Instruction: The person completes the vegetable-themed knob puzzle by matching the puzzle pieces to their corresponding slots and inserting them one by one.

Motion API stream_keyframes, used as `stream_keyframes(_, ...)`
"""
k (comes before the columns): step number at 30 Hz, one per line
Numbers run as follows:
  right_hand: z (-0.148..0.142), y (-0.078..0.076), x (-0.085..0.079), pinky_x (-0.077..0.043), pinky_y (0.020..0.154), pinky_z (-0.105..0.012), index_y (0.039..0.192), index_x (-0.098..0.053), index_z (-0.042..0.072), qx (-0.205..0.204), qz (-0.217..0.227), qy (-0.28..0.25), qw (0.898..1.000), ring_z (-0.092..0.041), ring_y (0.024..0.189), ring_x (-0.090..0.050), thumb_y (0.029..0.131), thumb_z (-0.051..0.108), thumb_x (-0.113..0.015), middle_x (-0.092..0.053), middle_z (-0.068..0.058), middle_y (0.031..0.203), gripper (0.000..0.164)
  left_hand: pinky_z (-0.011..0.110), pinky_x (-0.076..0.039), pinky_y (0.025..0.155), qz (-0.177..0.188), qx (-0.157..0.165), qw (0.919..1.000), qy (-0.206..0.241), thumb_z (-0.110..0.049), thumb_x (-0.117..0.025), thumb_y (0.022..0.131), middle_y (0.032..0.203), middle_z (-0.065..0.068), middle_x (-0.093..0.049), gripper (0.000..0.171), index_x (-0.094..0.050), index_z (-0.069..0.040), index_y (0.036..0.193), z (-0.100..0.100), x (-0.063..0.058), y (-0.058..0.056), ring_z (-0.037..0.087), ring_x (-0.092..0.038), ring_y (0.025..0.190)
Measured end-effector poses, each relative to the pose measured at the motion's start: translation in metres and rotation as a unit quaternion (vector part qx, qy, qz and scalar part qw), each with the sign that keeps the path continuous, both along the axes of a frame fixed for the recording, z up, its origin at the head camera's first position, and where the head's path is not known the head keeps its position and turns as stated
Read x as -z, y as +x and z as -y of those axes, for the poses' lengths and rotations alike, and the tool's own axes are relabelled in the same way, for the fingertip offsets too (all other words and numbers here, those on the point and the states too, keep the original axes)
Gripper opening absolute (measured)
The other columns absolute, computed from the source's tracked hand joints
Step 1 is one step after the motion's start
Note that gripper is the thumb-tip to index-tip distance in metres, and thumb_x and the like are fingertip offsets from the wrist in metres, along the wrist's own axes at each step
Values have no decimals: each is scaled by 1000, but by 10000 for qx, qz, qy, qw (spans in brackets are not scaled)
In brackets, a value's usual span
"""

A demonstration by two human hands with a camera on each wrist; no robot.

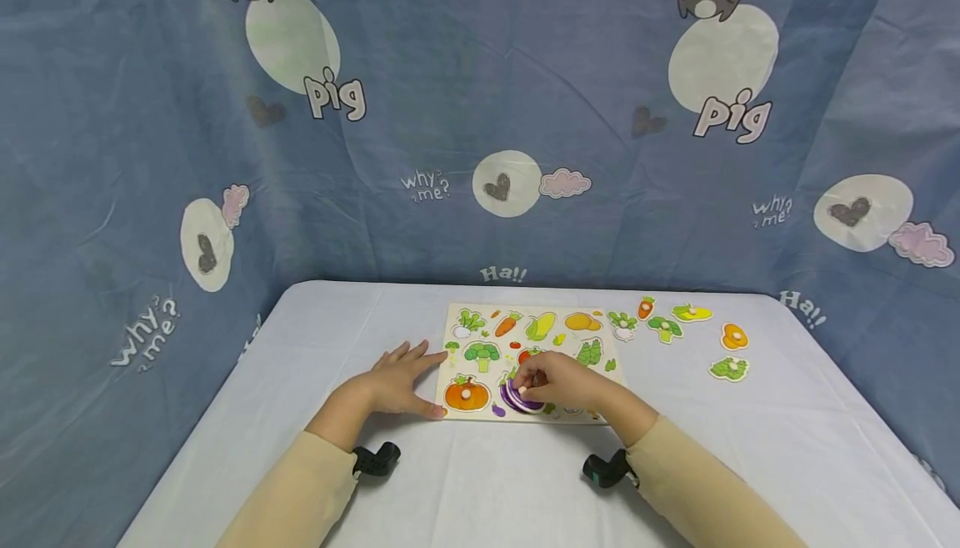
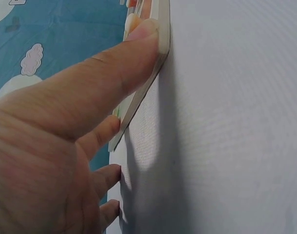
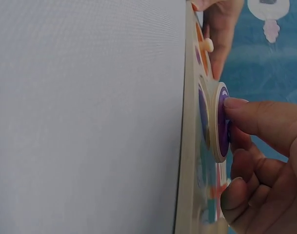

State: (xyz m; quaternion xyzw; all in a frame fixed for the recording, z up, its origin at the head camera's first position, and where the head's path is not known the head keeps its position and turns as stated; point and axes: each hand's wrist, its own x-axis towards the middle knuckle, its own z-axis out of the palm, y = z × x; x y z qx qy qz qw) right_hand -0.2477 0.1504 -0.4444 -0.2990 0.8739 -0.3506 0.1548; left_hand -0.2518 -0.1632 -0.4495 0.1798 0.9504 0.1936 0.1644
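A pale wooden puzzle board (image 1: 459, 369) with vegetable pictures lies on the table. My right hand (image 1: 558, 379) pinches a purple eggplant puzzle piece (image 3: 222, 129) between thumb and fingers. In the right wrist view this piece stands just off the board face, beside a purple eggplant picture (image 3: 203, 109). My left hand (image 1: 397, 383) is spread at the board's left side, its thumb (image 2: 114, 68) on the near corner and the other fingers along the edge. A pumpkin piece (image 1: 467, 396) with a knob sits in the board near that hand.
Right of the board lie loose pieces: a turnip (image 1: 622, 325), a carrot (image 1: 646, 308), a broccoli (image 1: 665, 329), a corn (image 1: 692, 313), an orange-yellow piece (image 1: 734, 336) and a green leafy piece (image 1: 729, 369). A blue printed curtain (image 1: 420, 98) hangs behind the white table (image 1: 480, 490).
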Motion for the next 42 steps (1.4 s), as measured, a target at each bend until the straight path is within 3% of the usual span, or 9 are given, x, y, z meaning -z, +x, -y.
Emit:
stream_keyframes(10, 13, -6, 7, -48, 68, -24, 95, -70, 15, 0, -33, 278, 9996, -12, 77, -54, 94, 8, -70, -61, 7, 82, 7, 62, -7, 120, -50, 10, 10000, -26, -55, -85, 71, 164, 18, -22, 101, -40, -21, 155, 1, 2, 0, 45, -11, 150)
stream_keyframes(23, 16, -8, 9, -49, 68, -23, 94, -71, 14, -325, -313, 405, 9982, -8, 75, -54, 93, 7, -72, -61, 9, 83, 7, 62, -7, 120, -88, 42, 10000, 10, -56, -84, 71, 164, 20, -22, 101, -40, -20, 155, 0, 1, 1, 46, -11, 150)
stream_keyframes(42, 17, -6, 6, -48, 70, -24, 95, -70, 14, -137, -220, 441, 9987, -11, 77, -54, 93, 7, -72, -61, 8, 84, 7, 62, -6, 120, -95, 43, 9999, 16, -55, -85, 71, 164, 19, -22, 101, -40, -20, 155, 0, 2, 1, 46, -10, 150)
